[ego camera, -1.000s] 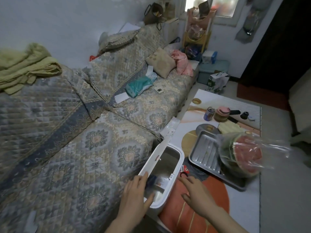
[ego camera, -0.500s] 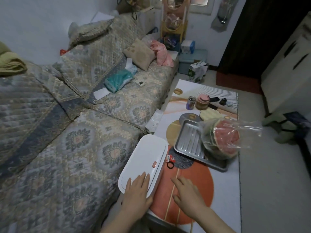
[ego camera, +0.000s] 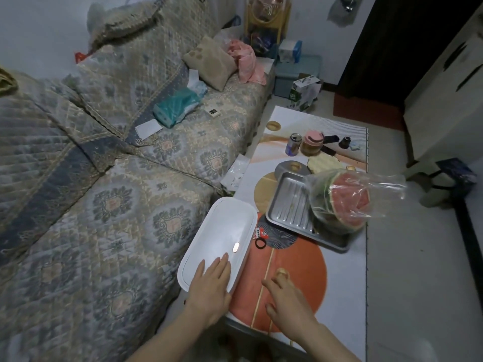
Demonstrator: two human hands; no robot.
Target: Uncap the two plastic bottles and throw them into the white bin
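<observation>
Left hand (ego camera: 209,284) lies flat, grip open, on the shut white bin (ego camera: 222,231); right hand (ego camera: 287,299) hovers over the counter (ego camera: 345,283), fingers loosely spread, holding nothing

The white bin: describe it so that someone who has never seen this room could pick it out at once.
Find the low table with the orange circle print, beside the quilted sofa. The white bin stands at the table's sofa-side edge, lid shut, with the left hand flat on its near end. Unlike the ridged metal tray next to it, it is smooth white plastic, long with rounded corners and a small oval button on the lid.
</observation>
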